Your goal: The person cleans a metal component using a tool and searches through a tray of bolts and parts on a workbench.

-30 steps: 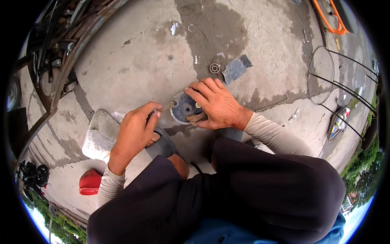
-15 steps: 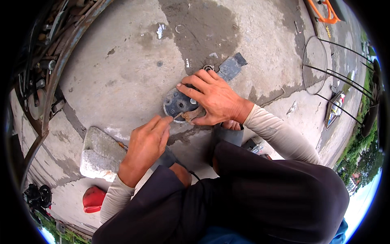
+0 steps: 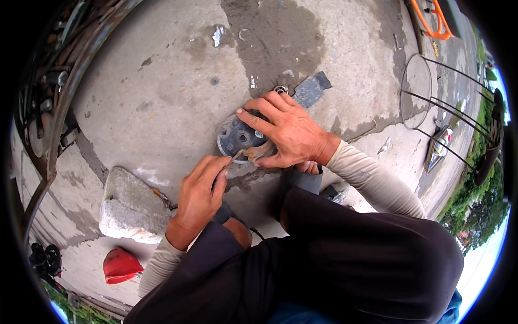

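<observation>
Right hand [image 3: 288, 132] overlaps disc [image 3: 231, 139]; perhaps ring [image 3: 280, 88] beyond.

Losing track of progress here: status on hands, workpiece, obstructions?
Left hand pinching thin piece at round disc. Right hand gripping round disc, hiding its right side. Flat grey scrap beyond, out of the way.

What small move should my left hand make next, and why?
Perhaps a light nudge of the thin item against the brown piece: your left hand pinches that item with its tip at the piece, near the rim of the dark round part, while your right hand spans and steadies that part.
</observation>
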### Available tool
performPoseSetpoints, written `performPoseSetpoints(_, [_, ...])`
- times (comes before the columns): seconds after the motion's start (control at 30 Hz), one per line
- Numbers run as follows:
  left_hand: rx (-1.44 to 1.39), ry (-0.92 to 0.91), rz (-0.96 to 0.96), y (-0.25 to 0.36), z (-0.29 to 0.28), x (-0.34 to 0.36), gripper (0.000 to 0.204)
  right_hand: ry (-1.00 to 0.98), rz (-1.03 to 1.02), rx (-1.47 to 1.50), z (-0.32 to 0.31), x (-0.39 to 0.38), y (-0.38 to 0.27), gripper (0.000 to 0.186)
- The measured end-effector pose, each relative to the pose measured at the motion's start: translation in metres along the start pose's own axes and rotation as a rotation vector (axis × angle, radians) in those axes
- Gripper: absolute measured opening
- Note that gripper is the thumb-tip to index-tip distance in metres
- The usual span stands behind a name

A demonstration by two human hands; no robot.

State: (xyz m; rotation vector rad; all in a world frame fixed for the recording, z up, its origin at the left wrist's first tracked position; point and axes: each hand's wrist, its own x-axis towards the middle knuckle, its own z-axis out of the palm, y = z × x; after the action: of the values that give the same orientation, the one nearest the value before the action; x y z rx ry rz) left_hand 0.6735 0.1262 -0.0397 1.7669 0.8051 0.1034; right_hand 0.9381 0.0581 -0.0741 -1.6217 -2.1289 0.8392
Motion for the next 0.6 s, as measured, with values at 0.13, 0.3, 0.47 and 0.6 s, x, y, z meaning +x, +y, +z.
performPoseSetpoints(0.13, [0.049,0.04,0.076,-0.003,0.005,-0.001,0.024,-0.004,0.006,-0.007,-0.002,0.0,-0.002,0.09])
performPoseSetpoints(0.3, [0.091,0.022,0.105,-0.007,0.007,-0.001,0.025,-0.007,-0.005,-0.003,-0.002,0.001,-0.001,0.09])
performPoseSetpoints(0.47, [0.098,0.032,0.096,0.004,0.015,0.006,0.028,0.0,-0.029,0.046,-0.001,0.002,0.002,0.09])
performPoseSetpoints(0.6, [0.155,0.008,0.0,0.007,0.024,0.009,0.035,-0.016,-0.061,0.044,-0.004,0.005,0.004,0.089])
